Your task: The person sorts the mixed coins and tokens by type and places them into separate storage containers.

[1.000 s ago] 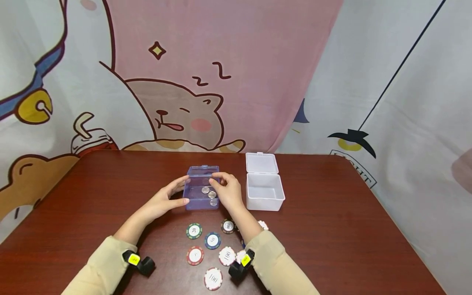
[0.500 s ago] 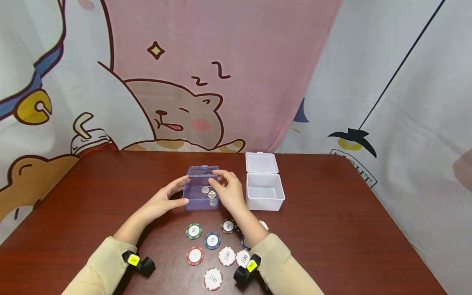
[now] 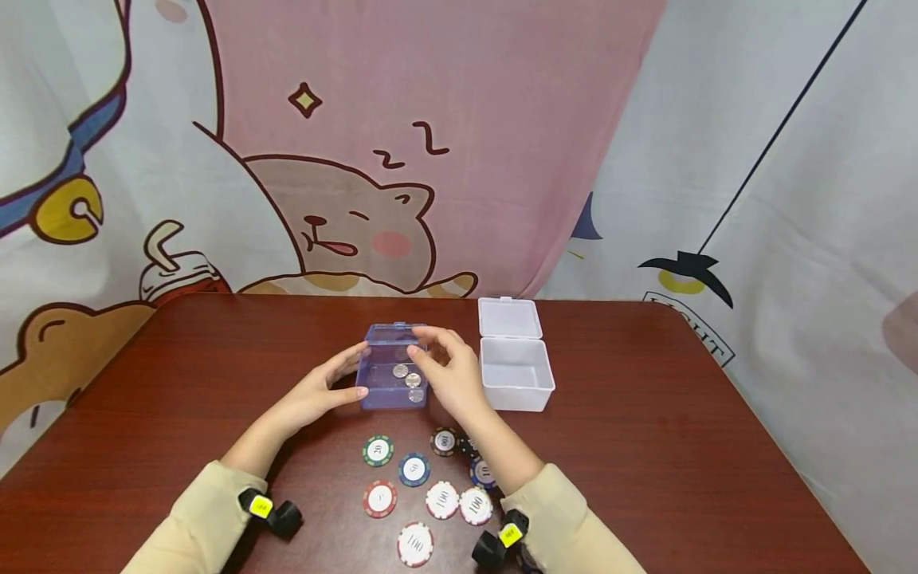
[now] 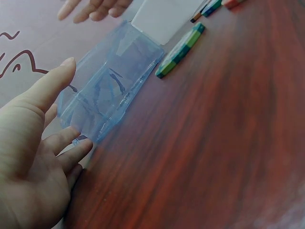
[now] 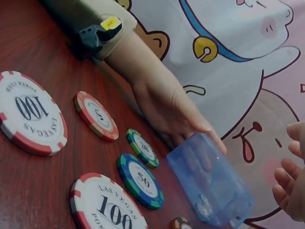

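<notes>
blue translucent box (image 3: 387, 399) holding coins (image 3: 413, 380) on the desk (image 3: 645, 430); person's left hand (image 3: 315, 393) spread wide, touching its left side; right hand (image 3: 452, 376), fingers parted, near its right edge.

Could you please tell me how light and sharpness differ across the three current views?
Head view: fairly even light, with a pale sheen on the near part of the table; left wrist view: hazy, the blue box soft and washed out; right wrist view: dim at upper left, yet the number on the 50 chip reads clearly.
</notes>
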`<state>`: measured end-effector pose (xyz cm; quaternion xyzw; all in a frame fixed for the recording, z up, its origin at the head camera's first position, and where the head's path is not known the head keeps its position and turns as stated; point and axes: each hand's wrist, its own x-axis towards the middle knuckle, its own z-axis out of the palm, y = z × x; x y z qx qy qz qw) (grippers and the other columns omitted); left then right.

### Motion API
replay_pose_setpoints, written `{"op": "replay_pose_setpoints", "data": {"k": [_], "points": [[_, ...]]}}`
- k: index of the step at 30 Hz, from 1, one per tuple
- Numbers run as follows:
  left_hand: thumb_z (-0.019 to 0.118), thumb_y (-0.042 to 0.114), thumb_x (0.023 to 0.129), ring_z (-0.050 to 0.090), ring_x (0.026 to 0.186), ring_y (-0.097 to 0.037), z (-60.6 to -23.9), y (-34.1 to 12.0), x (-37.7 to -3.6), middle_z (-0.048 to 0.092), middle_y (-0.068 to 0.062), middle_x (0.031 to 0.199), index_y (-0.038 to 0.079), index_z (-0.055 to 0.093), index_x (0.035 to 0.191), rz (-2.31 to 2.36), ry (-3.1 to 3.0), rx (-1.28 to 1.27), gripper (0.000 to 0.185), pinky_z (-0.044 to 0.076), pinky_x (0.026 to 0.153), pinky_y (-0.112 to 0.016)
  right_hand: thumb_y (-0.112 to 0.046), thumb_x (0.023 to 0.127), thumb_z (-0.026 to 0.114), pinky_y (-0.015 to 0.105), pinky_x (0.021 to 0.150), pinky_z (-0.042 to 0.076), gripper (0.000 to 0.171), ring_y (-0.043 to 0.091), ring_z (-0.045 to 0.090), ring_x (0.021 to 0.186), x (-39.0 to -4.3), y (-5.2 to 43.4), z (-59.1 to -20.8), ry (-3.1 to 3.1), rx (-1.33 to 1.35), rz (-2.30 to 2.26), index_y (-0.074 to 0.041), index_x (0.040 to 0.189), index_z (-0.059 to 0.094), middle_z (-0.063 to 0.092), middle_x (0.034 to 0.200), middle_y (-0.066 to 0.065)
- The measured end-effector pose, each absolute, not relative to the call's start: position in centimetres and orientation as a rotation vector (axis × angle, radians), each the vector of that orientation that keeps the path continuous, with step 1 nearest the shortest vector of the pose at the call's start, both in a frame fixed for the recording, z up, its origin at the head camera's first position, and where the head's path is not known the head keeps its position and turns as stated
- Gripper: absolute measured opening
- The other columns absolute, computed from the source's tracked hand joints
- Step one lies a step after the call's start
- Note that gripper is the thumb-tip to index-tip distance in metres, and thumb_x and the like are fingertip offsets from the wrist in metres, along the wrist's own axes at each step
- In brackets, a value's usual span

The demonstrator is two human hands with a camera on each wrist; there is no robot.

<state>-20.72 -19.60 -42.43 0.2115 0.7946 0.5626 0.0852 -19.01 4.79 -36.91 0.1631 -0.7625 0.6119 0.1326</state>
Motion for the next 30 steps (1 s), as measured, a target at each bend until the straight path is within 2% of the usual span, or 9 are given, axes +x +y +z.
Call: {"op": "replay_pose_setpoints", "data": {"k": [3,9,16,23,30], "points": [[0.068,0.017,0.089,0.034,0.133,-0.039,-42.4,-19.6,-20.7,0.034,-0.019,0.149,0.01,0.03,0.15,1.676,2.371,0.629,0.073,0.016,0.106,-0.062,-0.009,0.087,0.069,0.026,0.068,0.043,0.025,0.02,0.056,0.084,-18.5,5.0,-36.3,-2.187,0.505,1.793,-0.005,0.112,0.068,0.063,0.101,0.006],[0.068,0.016,0.089,0.034,0.133,-0.039,-42.5,-19.5,-20.7,0.034,-0.017,0.149,0.01,0.03,0.15,1.672,2.379,0.633,0.072,0.016,0.107,-0.061,-0.002,0.088,0.066,0.027,0.069,0.044,0.027,0.029,0.058,0.086,-17.9,5.9,-35.4,-2.18,0.538,1.796,0.002,0.114,0.065,0.062,0.104,0.015],[0.068,0.016,0.089,0.034,0.133,-0.039,-42.6,-19.6,-20.8,0.034,-0.017,0.149,0.011,0.03,0.15,1.671,2.385,0.641,0.072,0.017,0.106,-0.061,-0.009,0.09,0.066,0.028,0.074,0.045,0.027,0.02,0.058,0.089,-17.4,7.4,-34.7,-2.165,0.558,1.788,-0.004,0.117,0.066,0.063,0.108,0.013],[0.067,0.014,0.089,0.034,0.133,-0.039,-42.6,-19.6,-20.8,0.034,-0.017,0.149,0.011,0.03,0.15,1.667,2.393,0.636,0.071,0.016,0.106,-0.061,-0.008,0.09,0.066,0.032,0.078,0.046,0.027,0.02,0.059,0.09,-17.2,9.3,-34.8,-2.141,0.588,1.746,-0.005,0.116,0.066,0.064,0.109,0.007],[0.068,0.014,0.089,0.034,0.133,-0.039,-42.6,-19.6,-20.8,0.034,-0.017,0.149,0.01,0.03,0.15,1.664,2.394,0.637,0.071,0.016,0.106,-0.061,-0.007,0.09,0.065,0.037,0.084,0.045,0.029,0.022,0.059,0.097,-17.0,11.5,-34.7,-2.148,0.582,1.713,-0.003,0.119,0.065,0.063,0.113,0.009]]}}
